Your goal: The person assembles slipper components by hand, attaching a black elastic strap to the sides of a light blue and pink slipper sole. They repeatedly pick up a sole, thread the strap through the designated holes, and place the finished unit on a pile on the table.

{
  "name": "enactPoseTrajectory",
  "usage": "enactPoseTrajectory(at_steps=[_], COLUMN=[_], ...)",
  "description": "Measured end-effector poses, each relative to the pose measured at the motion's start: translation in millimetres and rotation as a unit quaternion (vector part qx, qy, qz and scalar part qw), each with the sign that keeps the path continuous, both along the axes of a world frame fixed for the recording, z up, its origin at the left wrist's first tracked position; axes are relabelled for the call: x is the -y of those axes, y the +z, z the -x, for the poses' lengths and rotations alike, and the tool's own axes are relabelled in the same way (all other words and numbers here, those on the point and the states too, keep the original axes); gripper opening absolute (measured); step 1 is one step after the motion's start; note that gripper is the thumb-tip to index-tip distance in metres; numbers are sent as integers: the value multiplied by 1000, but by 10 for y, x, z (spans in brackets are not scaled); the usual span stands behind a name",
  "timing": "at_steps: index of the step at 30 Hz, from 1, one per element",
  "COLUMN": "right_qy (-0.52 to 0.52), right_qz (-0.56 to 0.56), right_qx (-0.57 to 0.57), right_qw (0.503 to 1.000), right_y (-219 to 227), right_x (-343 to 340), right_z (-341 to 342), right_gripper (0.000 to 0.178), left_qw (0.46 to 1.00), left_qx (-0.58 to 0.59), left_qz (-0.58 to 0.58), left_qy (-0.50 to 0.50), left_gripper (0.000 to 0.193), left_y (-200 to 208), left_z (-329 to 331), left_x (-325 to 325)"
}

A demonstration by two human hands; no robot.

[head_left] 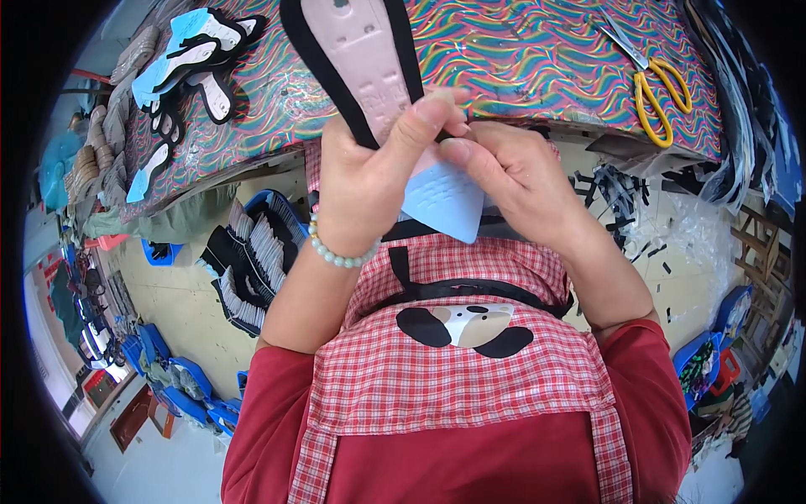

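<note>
Near the edge of the bench (520,50), the pink-and-blue insole (357,55) was held between closely pinched fingers (417,124) of the left hand (367,172) and right hand (531,186), black edging (333,84) seemingly already fixed along its pink sides, the gripped stretch apparently left.

At twelve o'clock, the upper end of the pink insole (361,55) is cut off by the picture's edge. The left hand (365,181) and the right hand (520,172) cover part of its border, and the right fingertips are hidden. Toward half past ten, the piled insoles (191,59) partly conceal one another. At eight o'clock, what the blue bins (183,403) contain is too small to tell.
</note>
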State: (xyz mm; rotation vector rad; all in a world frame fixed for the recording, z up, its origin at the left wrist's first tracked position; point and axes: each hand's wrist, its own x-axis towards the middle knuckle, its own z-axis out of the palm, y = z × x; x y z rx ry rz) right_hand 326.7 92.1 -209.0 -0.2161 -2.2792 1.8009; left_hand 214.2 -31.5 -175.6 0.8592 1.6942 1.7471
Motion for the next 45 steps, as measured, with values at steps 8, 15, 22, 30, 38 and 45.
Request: enactPoseTrajectory(at_steps=[8, 15, 22, 30, 38, 45], right_qy=[-111, -237, -202, -341, -184, -181], right_qz=[-141, -363, -391, 105, 147, 246], right_qx=[24, 255, 181, 125, -191, -72], right_qw=[984, 864, 880, 926, 953, 950], right_y=[89, 111, 217, 7, -20, 297], right_x=[-671, -1814, -1889, -1716, 143, -51], right_z=[-72, -750, -909, -901, -112, 99], right_gripper=[23, 39, 56, 56, 75, 65], left_qw=[955, 884, 833, 802, 786, 822], left_qx=[283, 453, 531, 557, 594, 551], left_qz=[-2, -88, -143, -203, -172, -126], left_qy=[-86, -82, -66, -67, 3, -69], left_gripper=[41, 35, 32, 25, 25, 30], left_y=[-179, -265, -243, -182, -60, -193], left_z=[265, 451, 431, 263, 74, 145], left_x=[154, 77, -16, 19, -78, 186])
